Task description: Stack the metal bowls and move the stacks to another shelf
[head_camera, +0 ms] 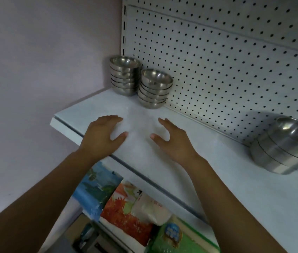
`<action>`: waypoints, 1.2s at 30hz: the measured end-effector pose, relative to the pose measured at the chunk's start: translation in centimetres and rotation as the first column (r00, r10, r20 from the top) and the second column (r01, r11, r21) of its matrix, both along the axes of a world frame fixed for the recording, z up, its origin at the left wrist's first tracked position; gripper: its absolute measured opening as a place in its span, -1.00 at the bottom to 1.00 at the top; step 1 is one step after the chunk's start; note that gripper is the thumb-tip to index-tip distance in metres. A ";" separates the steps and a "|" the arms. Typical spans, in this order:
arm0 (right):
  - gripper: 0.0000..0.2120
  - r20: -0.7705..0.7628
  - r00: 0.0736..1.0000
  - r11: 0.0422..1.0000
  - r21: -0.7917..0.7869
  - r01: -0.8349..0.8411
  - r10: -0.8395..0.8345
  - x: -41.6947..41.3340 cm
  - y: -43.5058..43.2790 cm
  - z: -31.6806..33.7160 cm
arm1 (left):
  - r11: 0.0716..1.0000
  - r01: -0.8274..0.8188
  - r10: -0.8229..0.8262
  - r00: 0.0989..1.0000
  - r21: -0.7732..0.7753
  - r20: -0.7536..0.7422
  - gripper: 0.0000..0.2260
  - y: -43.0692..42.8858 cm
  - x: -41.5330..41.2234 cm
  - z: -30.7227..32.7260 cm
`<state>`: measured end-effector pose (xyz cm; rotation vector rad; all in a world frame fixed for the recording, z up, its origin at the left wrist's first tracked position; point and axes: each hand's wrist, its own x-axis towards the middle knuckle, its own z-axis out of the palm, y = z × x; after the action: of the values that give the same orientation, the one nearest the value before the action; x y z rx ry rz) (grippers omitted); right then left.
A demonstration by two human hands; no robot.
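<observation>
Two stacks of metal bowls stand at the back left of a white shelf point(162, 161): the left stack point(124, 75) in the corner, the right stack point(154, 88) touching it and nearer to me. A third, blurred stack of larger metal bowls point(283, 147) sits at the right edge of view against the pegboard. My left hand point(102, 136) and my right hand point(172, 139) hover over the shelf in front of the two stacks, palms facing each other, fingers spread and empty, apart from the bowls.
A white pegboard point(217, 61) backs the shelf and a pale wall point(44, 70) closes its left side. Below the shelf's front edge lie colourful packets point(126, 203) and a green pack point(181, 240).
</observation>
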<state>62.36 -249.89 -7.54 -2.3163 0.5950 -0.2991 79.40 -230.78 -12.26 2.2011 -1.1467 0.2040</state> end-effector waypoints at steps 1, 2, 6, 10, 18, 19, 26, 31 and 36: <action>-0.33 -0.012 1.000 1.000 -0.001 -0.029 0.029 -0.9 1.0 -0.3 | 1.000 -0.006 0.006 1.000 -0.009 0.008 -0.41 1.2 -1.1 -0.3; -0.34 -0.022 0.998 0.998 -0.017 -0.055 0.054 -1.6 2.1 -0.5 | 1.000 -0.021 0.021 1.000 -0.019 0.022 -0.43 2.6 -2.4 -0.5; -0.36 -0.053 0.982 0.978 -0.091 -0.186 0.182 -3.6 7.1 -1.0 | 0.991 -0.131 0.131 0.991 -0.008 0.038 -0.48 9.4 -7.6 -1.8; -0.39 0.025 0.942 0.943 0.015 -0.334 0.333 -4.4 12.6 -1.8 | 0.931 -0.361 0.363 0.931 0.062 -0.034 -0.45 17.8 -13.4 -3.7; -0.37 -0.129 0.662 0.674 0.111 -0.730 0.738 -4.7 26.3 -7.3 | 0.607 -0.754 0.794 0.565 0.250 -0.224 -0.37 33.2 -26.7 -7.6; -0.37 -0.160 0.605 0.624 0.124 -0.771 0.780 -4.9 28.1 -8.1 | 0.557 -0.787 0.829 0.505 0.265 -0.241 -0.37 34.8 -28.4 -8.0; -0.31 -0.337 0.256 0.326 0.172 -0.929 0.906 -6.3 40.1 -11.1 | 0.291 -0.874 0.928 0.159 0.390 -0.336 -0.36 43.2 -39.0 -9.8; -0.25 -0.383 0.110 0.188 0.173 -0.967 0.917 -6.9 50.3 -11.4 | 0.151 -0.906 0.922 -0.015 0.396 -0.386 -0.35 50.0 -44.1 -9.2; -0.26 -0.369 -0.030 0.037 0.172 -0.984 0.929 -9.8 63.8 -10.8 | -0.011 -0.925 0.901 -0.173 0.379 -0.397 -0.36 60.0 -49.2 -7.1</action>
<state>52.58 -186.06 -18.36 -2.2937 -1.1011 0.9020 30.19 -170.73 -19.32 2.3005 1.0867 0.1251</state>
